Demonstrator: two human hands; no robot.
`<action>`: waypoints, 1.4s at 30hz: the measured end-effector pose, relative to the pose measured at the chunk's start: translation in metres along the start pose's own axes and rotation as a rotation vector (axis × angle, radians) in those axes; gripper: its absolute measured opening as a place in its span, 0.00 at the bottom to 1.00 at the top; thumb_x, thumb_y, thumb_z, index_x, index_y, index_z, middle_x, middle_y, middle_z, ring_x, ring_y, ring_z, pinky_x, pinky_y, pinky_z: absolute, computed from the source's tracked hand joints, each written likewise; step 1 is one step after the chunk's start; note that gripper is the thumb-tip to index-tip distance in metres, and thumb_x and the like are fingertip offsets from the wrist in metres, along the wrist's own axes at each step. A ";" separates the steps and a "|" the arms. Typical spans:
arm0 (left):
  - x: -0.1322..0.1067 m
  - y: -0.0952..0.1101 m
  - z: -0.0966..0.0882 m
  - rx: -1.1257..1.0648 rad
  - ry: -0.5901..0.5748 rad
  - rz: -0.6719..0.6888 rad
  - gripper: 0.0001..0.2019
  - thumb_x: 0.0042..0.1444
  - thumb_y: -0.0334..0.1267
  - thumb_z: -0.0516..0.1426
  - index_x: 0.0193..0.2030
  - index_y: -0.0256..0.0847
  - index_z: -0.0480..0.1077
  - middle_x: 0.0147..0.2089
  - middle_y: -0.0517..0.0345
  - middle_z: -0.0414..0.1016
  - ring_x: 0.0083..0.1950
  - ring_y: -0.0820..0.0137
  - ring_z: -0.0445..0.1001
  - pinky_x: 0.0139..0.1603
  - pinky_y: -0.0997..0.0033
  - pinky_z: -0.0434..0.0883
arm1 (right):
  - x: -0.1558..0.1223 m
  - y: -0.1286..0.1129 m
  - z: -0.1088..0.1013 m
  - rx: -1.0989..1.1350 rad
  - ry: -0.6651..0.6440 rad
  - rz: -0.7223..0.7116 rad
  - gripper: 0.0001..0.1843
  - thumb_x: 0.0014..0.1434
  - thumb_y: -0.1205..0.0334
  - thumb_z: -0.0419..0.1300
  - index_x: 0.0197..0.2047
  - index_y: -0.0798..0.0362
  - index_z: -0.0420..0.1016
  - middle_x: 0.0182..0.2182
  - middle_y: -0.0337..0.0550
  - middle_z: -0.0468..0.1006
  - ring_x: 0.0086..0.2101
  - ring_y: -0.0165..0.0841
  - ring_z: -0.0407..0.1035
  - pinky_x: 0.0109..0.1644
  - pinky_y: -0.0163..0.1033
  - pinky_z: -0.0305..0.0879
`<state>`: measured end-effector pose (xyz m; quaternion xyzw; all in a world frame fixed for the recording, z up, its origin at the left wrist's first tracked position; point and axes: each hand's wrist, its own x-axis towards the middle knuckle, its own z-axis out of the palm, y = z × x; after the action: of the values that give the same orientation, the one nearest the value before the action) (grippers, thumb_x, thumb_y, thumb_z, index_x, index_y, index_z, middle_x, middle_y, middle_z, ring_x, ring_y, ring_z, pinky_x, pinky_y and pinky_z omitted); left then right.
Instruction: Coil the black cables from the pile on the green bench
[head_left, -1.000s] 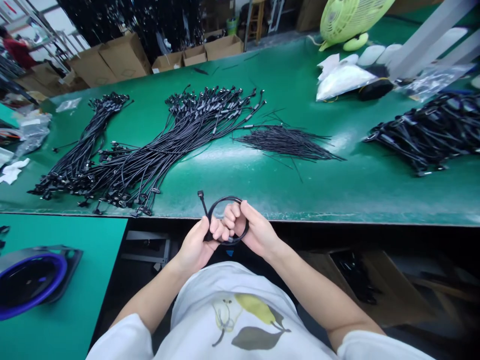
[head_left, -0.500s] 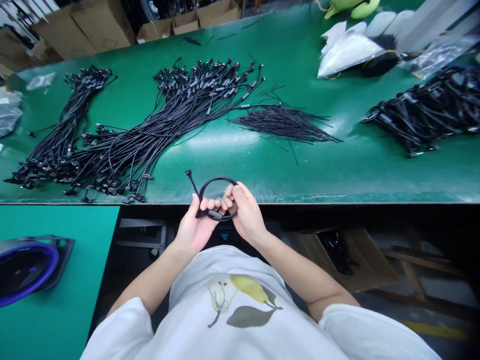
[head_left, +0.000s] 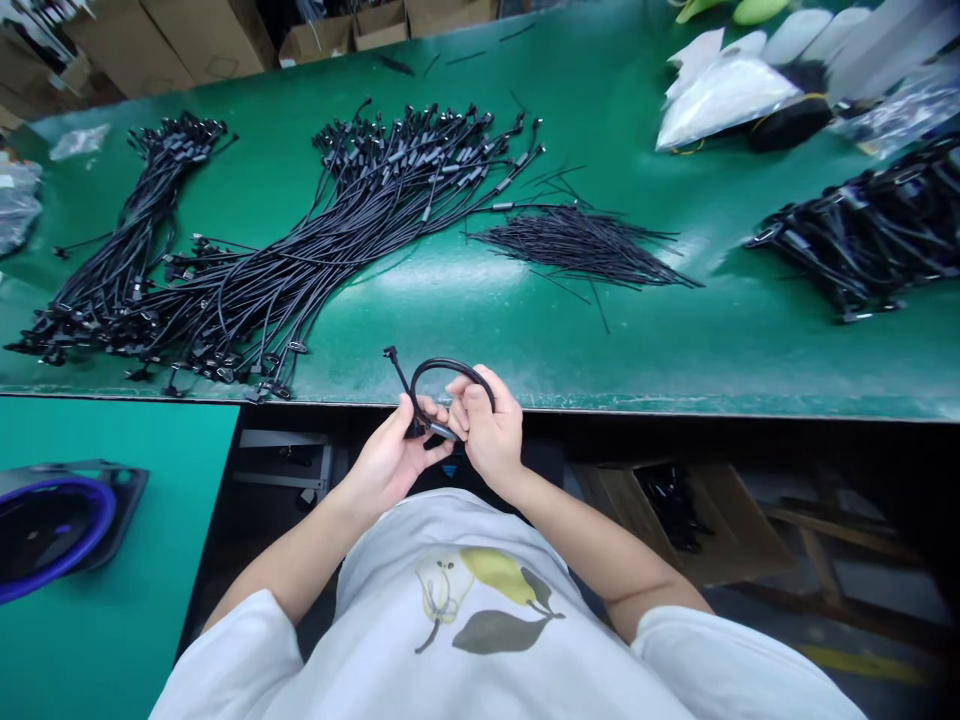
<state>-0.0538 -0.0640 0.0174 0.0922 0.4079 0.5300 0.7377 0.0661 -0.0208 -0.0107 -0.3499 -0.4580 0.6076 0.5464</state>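
Note:
At the near edge of the green table (head_left: pixel 570 345) both hands hold one short black cable (head_left: pixel 439 368) wound into a small coil. My left hand (head_left: pixel 390 462) grips the coil's lower left, fingers curled over it, and one connector end sticks up to the left. My right hand (head_left: pixel 489 430) is closed on the coil's right side, fingers wrapped through the loop. Straight black cables lie in a big fan-shaped pile (head_left: pixel 315 250) on the table ahead.
A second cable bundle (head_left: pixel 127 250) lies far left, thin black ties (head_left: pixel 585 245) in the middle, coiled cables (head_left: pixel 870 235) heaped at right. White bags (head_left: pixel 720 90) sit at the back right, cardboard boxes (head_left: pixel 202 35) behind. A blue-rimmed device (head_left: pixel 52 520) rests on the lower left bench.
The coil has been drawn tighter and my right hand has closed further round it. The hands stay at the table edge; the camera has tilted down slightly.

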 end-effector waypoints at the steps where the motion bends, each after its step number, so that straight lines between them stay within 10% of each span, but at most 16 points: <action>1: 0.000 -0.001 0.001 0.010 -0.010 -0.006 0.16 0.61 0.50 0.56 0.35 0.37 0.71 0.38 0.56 0.72 0.43 0.70 0.74 0.50 0.61 0.73 | -0.002 0.001 0.000 -0.066 0.013 -0.019 0.20 0.62 0.40 0.52 0.36 0.49 0.71 0.24 0.36 0.62 0.20 0.25 0.56 0.24 0.35 0.57; 6: 0.004 -0.003 0.003 -0.006 0.058 0.163 0.14 0.59 0.47 0.60 0.32 0.36 0.70 0.33 0.58 0.71 0.40 0.71 0.74 0.50 0.66 0.72 | 0.002 -0.004 -0.003 -0.341 -0.037 -0.256 0.25 0.61 0.36 0.51 0.32 0.50 0.70 0.29 0.43 0.67 0.33 0.34 0.65 0.40 0.43 0.67; 9: 0.007 0.000 -0.004 0.121 0.009 0.224 0.15 0.58 0.48 0.60 0.31 0.37 0.68 0.24 0.64 0.63 0.32 0.73 0.71 0.42 0.70 0.71 | 0.010 -0.017 -0.003 -0.282 -0.087 -0.163 0.24 0.61 0.39 0.54 0.29 0.51 0.68 0.30 0.42 0.67 0.36 0.34 0.65 0.45 0.43 0.67; 15: -0.002 0.006 -0.022 0.825 -0.175 0.274 0.19 0.64 0.52 0.51 0.32 0.37 0.68 0.21 0.63 0.63 0.29 0.71 0.68 0.38 0.69 0.66 | 0.007 -0.027 0.010 0.262 -0.239 0.421 0.21 0.61 0.40 0.54 0.39 0.51 0.69 0.36 0.42 0.73 0.25 0.28 0.66 0.22 0.34 0.65; 19: -0.006 -0.001 -0.023 1.141 -0.112 0.339 0.19 0.65 0.49 0.49 0.29 0.39 0.68 0.28 0.56 0.70 0.30 0.69 0.68 0.36 0.69 0.65 | -0.003 -0.012 0.018 0.196 -0.173 0.324 0.24 0.62 0.37 0.51 0.37 0.51 0.68 0.27 0.38 0.71 0.18 0.24 0.59 0.14 0.30 0.53; 23: -0.004 0.002 -0.023 1.075 -0.190 0.351 0.12 0.62 0.46 0.54 0.40 0.40 0.73 0.43 0.50 0.73 0.48 0.63 0.70 0.51 0.66 0.67 | -0.002 -0.007 0.016 0.081 -0.147 0.081 0.25 0.58 0.37 0.56 0.29 0.52 0.65 0.24 0.36 0.67 0.21 0.23 0.61 0.23 0.31 0.61; 28: 0.001 0.016 -0.027 0.911 -0.522 -0.021 0.18 0.61 0.51 0.53 0.38 0.37 0.74 0.40 0.49 0.74 0.45 0.63 0.71 0.51 0.62 0.69 | 0.002 -0.016 0.009 0.220 -0.304 0.205 0.27 0.55 0.33 0.56 0.32 0.51 0.62 0.23 0.33 0.65 0.18 0.23 0.59 0.18 0.29 0.56; 34: 0.004 -0.004 -0.026 0.718 -0.405 -0.057 0.19 0.59 0.55 0.55 0.38 0.37 0.69 0.36 0.53 0.72 0.39 0.66 0.73 0.47 0.63 0.69 | 0.011 -0.020 -0.003 0.114 -0.398 0.400 0.22 0.57 0.39 0.58 0.38 0.49 0.61 0.21 0.30 0.68 0.15 0.24 0.60 0.12 0.26 0.53; 42: 0.010 -0.009 -0.001 0.583 -0.390 -0.139 0.22 0.56 0.56 0.57 0.33 0.36 0.65 0.27 0.59 0.68 0.25 0.75 0.68 0.28 0.73 0.64 | 0.023 -0.013 -0.004 -0.102 -0.159 -0.040 0.20 0.58 0.43 0.60 0.35 0.49 0.58 0.25 0.30 0.67 0.18 0.22 0.63 0.23 0.30 0.59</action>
<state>-0.0476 -0.0594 0.0064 0.3704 0.3989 0.3124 0.7785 0.0700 0.0026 0.0016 -0.3186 -0.5371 0.5984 0.5020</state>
